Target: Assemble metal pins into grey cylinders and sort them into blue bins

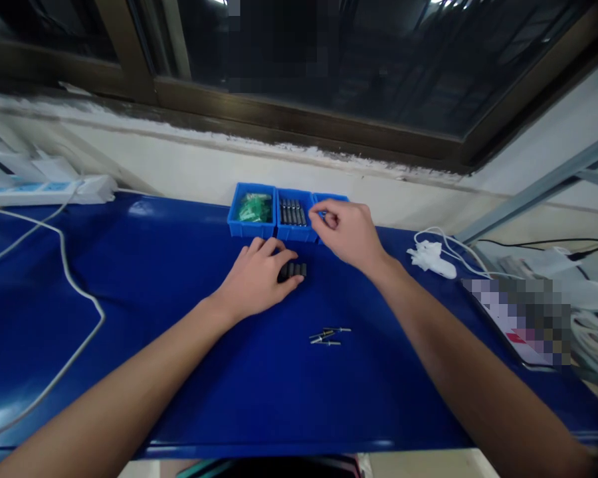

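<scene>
My left hand rests on the table, its thumb and fingers closed round a row of small black pieces; its fingers cover part of the row. My right hand is raised over the right end of three blue bins, thumb and forefinger pinched together. Whatever may be between those fingertips is too small to make out. The middle bin contains a row of grey metal-looking cylinders. Green plastic-looking pieces fill the left bin. Behind my right hand, the right bin is mostly hidden.
Several thin silver rivet-like pins lie loose on the blue table. A white power strip and cable are at left. White cabled plastic and a partly blurred tablet-like device lie at right.
</scene>
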Tool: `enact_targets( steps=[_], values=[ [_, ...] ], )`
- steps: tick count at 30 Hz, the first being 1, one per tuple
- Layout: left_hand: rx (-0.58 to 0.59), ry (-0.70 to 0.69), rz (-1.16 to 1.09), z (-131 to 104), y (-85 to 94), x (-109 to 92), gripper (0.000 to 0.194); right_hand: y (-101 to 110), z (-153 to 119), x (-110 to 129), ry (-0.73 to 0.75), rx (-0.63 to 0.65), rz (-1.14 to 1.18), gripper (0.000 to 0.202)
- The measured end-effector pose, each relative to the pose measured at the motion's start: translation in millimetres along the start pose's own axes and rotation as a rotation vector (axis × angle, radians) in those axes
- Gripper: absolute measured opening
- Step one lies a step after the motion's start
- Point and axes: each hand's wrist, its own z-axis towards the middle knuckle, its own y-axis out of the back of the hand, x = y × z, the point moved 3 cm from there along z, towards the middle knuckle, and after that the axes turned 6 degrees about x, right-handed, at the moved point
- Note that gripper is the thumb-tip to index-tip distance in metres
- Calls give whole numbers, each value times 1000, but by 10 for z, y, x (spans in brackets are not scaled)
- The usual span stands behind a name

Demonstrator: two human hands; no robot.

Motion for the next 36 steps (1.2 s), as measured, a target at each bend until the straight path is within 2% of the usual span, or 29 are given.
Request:
enact_targets(
  steps=[3,5,7,9,13,18,25,31,36],
  values=[
    [36,-11,22,8,-41,24,49,-64,-405,-18,-142,278,212,25],
    [59,-15,14,17,-76,49,47,-121,-578,-64,-232,445,349,41],
    [70,-33,-10,30,-105,71,44,-169,-668,-111,-267,533,420,53],
    [66,-69,-44,44,-121,86,41,-208,-697,-147,-251,563,428,56],
    [65,-122,-65,68,-133,104,40,-275,-690,-177,-199,537,384,46],
    [64,-121,-66,88,-133,116,39,-322,-686,-162,-174,495,316,34],
    [48,-144,-82,97,-128,137,36,-275,-701,-106,-117,462,251,24],
    [46,-135,-65,85,-125,127,39,-197,-689,-127,-119,372,217,26],
    [-47,-140,-145,66,-41,42,49,-191,-697,-42,-41,341,233,26]
  ],
)
